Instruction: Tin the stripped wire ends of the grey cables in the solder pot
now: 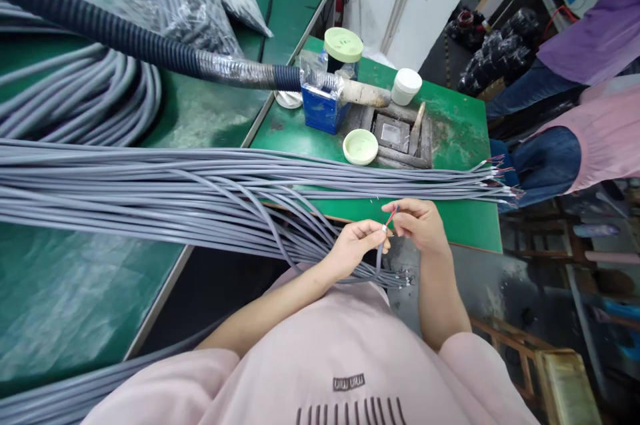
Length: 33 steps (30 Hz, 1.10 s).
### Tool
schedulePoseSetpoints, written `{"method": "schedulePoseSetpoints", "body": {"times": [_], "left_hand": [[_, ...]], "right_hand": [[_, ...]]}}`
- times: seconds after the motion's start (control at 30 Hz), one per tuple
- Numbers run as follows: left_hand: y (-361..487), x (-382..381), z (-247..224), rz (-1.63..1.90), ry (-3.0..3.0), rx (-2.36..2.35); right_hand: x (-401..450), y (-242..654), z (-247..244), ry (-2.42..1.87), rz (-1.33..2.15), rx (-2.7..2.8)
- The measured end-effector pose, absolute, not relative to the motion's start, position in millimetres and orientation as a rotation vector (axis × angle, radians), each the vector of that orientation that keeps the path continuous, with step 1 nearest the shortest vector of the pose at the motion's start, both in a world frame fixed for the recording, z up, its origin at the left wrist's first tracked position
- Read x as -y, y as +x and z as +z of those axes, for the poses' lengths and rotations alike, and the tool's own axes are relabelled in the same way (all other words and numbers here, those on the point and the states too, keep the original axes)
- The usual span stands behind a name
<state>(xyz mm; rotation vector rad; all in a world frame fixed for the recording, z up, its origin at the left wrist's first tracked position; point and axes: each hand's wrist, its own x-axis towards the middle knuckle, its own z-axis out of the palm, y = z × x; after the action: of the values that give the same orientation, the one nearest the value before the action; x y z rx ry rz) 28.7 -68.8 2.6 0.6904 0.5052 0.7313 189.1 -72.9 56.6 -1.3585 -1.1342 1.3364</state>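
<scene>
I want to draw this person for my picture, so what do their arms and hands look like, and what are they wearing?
Both arms are bare from the elbows down. The left hand and right hand wear no gloves, and no rings or watch show. The short sleeves are pale pink, part of a pale pink shirt with small dark lettering and a row of dark vertical bars printed on the front.

Grey cable (379, 257) upright between hands, stripped end showing thin red wire (391, 214).

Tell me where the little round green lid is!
In the head view, the green lid lies flat on the green table, right of centre. It sits just beyond the grey cables, below the blue box and beside the grimy metal tray.
</scene>
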Motion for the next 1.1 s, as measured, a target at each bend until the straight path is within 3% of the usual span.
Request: {"method": "schedulePoseSetpoints", "body": {"times": [0.3,0.53,1.1], "left_hand": [[22.1,60.0,12.3,0.758,0.757,-0.637],[18.1,49.3,19.1,0.663,0.429,-0.521],[19.2,50.7,13.0,0.704,0.431,-0.533]], "right_hand": [[69.5,160.4,56.3,-1.439,0.842,1.048],[89.3,153.7,60.7,-1.589,0.219,1.391],[90.6,154.4,62.5,-1.554,0.290,1.376]]}}
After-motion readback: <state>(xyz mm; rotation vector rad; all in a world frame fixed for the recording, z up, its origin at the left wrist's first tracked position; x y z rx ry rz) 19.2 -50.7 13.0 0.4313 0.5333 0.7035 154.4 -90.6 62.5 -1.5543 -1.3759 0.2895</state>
